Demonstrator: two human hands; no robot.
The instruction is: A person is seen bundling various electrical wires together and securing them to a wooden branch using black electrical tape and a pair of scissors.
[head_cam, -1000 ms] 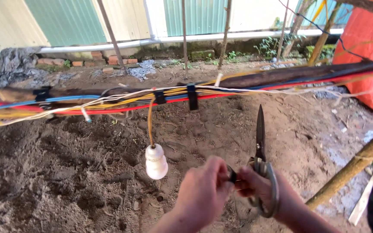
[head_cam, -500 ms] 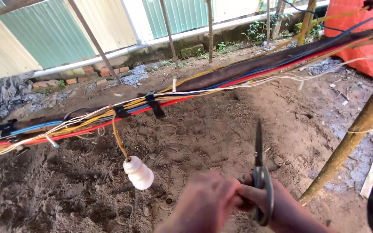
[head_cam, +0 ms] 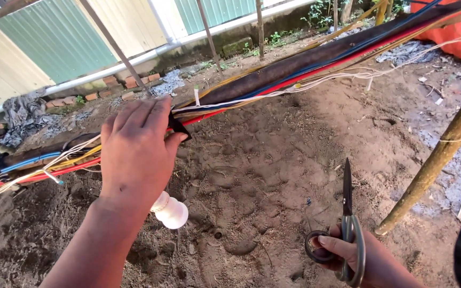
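Observation:
My left hand point(head_cam: 136, 152) reaches up to a dark horizontal pole point(head_cam: 300, 64) that carries a bundle of red, blue, yellow and white wires point(head_cam: 273, 88). Its fingers rest on the bundle beside a black strap point(head_cam: 178, 127). A white lamp socket point(head_cam: 170, 211) hangs below the bundle, partly hidden by my wrist. My right hand point(head_cam: 359, 256) is low at the right and holds grey metal scissors point(head_cam: 348, 224), blades closed and pointing up.
Loose sandy soil point(head_cam: 273, 170) covers the ground. A slanted wooden post point(head_cam: 444, 152) stands at the right. Behind run a white pipe point(head_cam: 108, 69), bricks point(head_cam: 102, 88), a green and cream metal wall point(head_cam: 70, 37), and an orange sheet point(head_cam: 454, 32) at the top right.
My left hand let go near the scissors and rose to the wire bundle by the black strap. The view has swung, so the pole now slopes up to the right.

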